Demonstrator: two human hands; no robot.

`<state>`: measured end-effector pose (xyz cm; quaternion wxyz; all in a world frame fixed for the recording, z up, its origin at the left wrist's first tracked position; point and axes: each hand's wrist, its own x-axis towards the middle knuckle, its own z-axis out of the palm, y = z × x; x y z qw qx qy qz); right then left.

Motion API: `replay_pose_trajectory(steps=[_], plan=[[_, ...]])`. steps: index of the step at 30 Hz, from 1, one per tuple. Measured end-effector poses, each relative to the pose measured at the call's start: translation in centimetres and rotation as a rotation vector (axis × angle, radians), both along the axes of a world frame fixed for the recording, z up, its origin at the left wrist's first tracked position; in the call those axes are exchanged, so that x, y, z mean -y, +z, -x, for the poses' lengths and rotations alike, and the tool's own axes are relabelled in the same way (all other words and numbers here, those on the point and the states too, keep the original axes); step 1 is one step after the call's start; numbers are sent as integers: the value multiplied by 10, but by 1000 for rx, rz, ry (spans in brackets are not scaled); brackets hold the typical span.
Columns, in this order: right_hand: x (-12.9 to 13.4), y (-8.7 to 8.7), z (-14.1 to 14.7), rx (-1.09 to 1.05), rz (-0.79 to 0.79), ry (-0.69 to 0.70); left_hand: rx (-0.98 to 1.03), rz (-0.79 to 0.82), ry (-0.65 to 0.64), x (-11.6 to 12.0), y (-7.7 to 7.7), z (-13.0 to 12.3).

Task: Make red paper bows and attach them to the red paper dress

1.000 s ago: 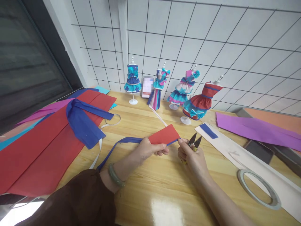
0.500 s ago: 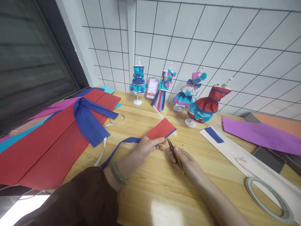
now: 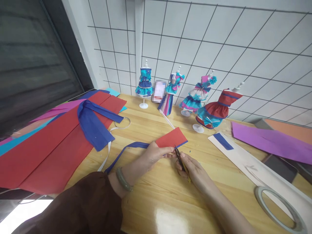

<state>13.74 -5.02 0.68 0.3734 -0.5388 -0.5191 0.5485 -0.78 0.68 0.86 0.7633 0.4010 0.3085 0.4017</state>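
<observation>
Pinched in my left hand (image 3: 156, 154) is a small red sheet (image 3: 172, 138) with a narrow blue edge along its lower right side. A long blue strip (image 3: 131, 145) runs from behind that hand down toward my sleeve. My right hand (image 3: 191, 167) is closed around dark-bladed scissors (image 3: 180, 159) with yellow handles. Their tips touch the blue edge of the red sheet, close to my left fingertips. A thin white strip (image 3: 167, 119) lies on the table just beyond the sheet.
Large red sheets (image 3: 58, 143) with a folded blue piece (image 3: 94, 130) cover the left. Several dressed mini mannequins (image 3: 143, 86) and a blurred phone (image 3: 159, 91) stand along the wall. On the right are a purple sheet (image 3: 268, 139), a white strip (image 3: 248, 167) and a tape roll (image 3: 259, 195).
The red sheet has shifted slightly right and down with my left hand. The scissor tips now meet its blue edge; before, they were beside it. The whole view has moved a little.
</observation>
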Motion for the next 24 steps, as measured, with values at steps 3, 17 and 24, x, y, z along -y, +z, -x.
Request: replay_pose_trajectory(steps=[3, 17, 24], plan=[[-1, -3, 0, -24, 2, 1, 3, 7, -3, -2, -4, 0], [1, 0, 5, 36, 12, -56, 11, 11, -49, -5, -13, -1], [1, 0, 7, 35, 8, -70, 31, 43, -49, -4, -7, 0]])
